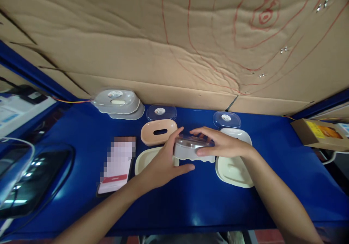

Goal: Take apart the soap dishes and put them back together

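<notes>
A small grey soap box [187,152] with a clear lid and a wavy lower edge is between my hands. My right hand [223,143] grips it, fingers over the lid and thumb on the front. Against the box's left end lie the fingers of my left hand [166,164]; its thumb is stretched out below, away from the box. Behind my left hand sits a peach tray with a slot [148,133]. A cream tray [144,160] is partly hidden by that hand. Another cream tray [234,173] and a white one [242,135] lie by my right forearm.
Two clear lids with round stickers, a left one [170,112] and a right one [218,118], lie along the cardboard wall [122,55]. Stacked grey soap boxes [128,104] stand back left. A phone [117,167] lies on the blue table [196,200]; a cardboard box [313,136] stands far right.
</notes>
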`<state>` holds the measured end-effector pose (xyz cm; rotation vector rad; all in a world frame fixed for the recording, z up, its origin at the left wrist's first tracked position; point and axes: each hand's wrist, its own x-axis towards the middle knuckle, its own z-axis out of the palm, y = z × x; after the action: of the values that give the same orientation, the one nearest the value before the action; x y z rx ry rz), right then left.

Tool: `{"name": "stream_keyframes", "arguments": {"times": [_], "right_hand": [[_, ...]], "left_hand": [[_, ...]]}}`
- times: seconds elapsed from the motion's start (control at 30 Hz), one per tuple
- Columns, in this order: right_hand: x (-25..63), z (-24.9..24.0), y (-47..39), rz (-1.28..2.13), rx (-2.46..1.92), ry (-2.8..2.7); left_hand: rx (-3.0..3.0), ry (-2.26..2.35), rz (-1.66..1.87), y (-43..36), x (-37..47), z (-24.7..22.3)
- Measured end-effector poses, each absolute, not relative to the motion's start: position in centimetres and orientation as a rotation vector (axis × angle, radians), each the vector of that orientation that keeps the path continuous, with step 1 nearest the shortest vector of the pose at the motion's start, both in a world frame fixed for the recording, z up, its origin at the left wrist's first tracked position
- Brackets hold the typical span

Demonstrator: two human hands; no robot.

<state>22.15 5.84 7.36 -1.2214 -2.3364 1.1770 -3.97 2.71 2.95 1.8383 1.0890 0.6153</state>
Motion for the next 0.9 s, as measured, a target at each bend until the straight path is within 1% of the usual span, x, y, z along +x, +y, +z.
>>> {"name": "stream_keyframes", "arguments": {"times": [0.17,0.3,0.37,0.47,0.57,0.7,0.8,0.83,0.9], "right_hand": [[21.9,7.8,5.9,1.146,-1.200,-2.320],[22.1,8.1,6.1,1.068,-1.307,-2.261],[22.3,7.5,6.3,0.873,-1.362,-2.243],[22.3,5.6,6.9,0.495,-1.458,-2.286],[21.9,3.2,7.4,0.304,-1.500,-2.375],[21.4,1.1,8.0,0.278,-1.517,-2.424],[21.5,1.7,7.9,0.306,-1.553,-2.421],[21.6,2.4,7.7,0.367,-1.544,-2.418],[21.8,4.3,7.0,0.605,-1.447,-2.435]], "left_hand": [[1.606,0.988,0.746,2.3,-3.7,3.5],[1.609,0.984,0.794,1.8,-3.6,3.0],[1.677,1.017,0.757,1.5,-3.7,3.0],[1.781,1.033,0.633,1.2,-4.1,3.5],[1.852,1.002,0.503,1.1,-4.4,4.2],[1.898,1.002,0.441,1.2,-4.2,4.4],[1.912,1.056,0.501,1.4,-4.0,4.1],[1.907,1.079,0.541,1.6,-3.9,4.0],[1.872,1.108,0.632,1.8,-4.0,3.7]]}}
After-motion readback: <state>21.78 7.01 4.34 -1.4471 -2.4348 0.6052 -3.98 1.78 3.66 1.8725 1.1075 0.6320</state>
